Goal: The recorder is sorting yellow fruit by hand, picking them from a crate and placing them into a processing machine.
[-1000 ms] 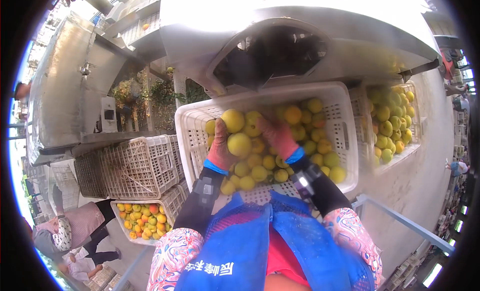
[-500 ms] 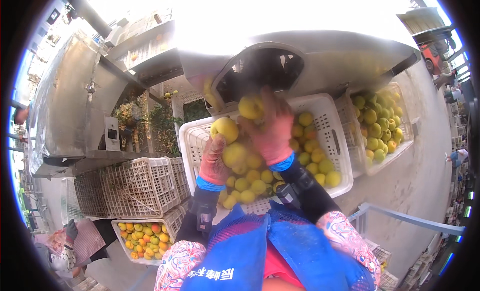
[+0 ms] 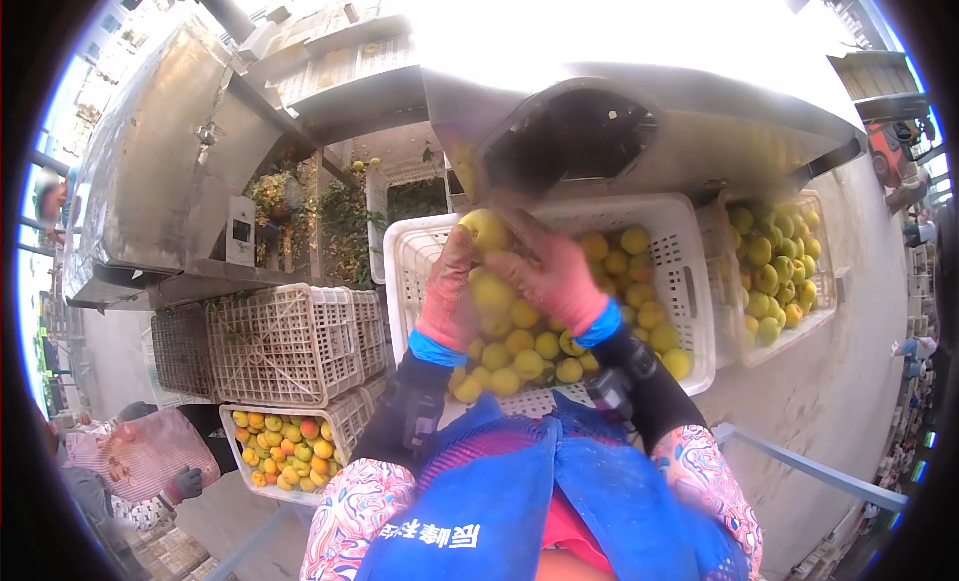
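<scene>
Both my hands wear pinkish gloves with blue bands at the wrists. They are over a white crate (image 3: pixel 699 281) of yellow-green peaches (image 3: pixel 526 364). My left hand (image 3: pixel 449 296) is closed round one yellow peach (image 3: pixel 484 230) at the crate's far left. Beside it, my right hand (image 3: pixel 561 289) has its thumb and fingers apart, the fingertips smeared by motion near that peach. A second peach (image 3: pixel 489 292) shows just below, between the two hands; whether either hand touches it is unclear.
Beyond the crate stands a metal machine with a dark opening (image 3: pixel 569 136). At right is another crate of peaches (image 3: pixel 774 261). Stacked empty crates (image 3: pixel 285 346) and a crate of orange-yellow fruit (image 3: pixel 285 449) stand at left, near another person (image 3: pixel 135 456). A blue rail (image 3: pixel 809 466) runs at lower right.
The view has shifted, so the crates and machine appear farther right. My right hand has drawn back from the machine's opening, and the peach by its fingers no longer shows there.
</scene>
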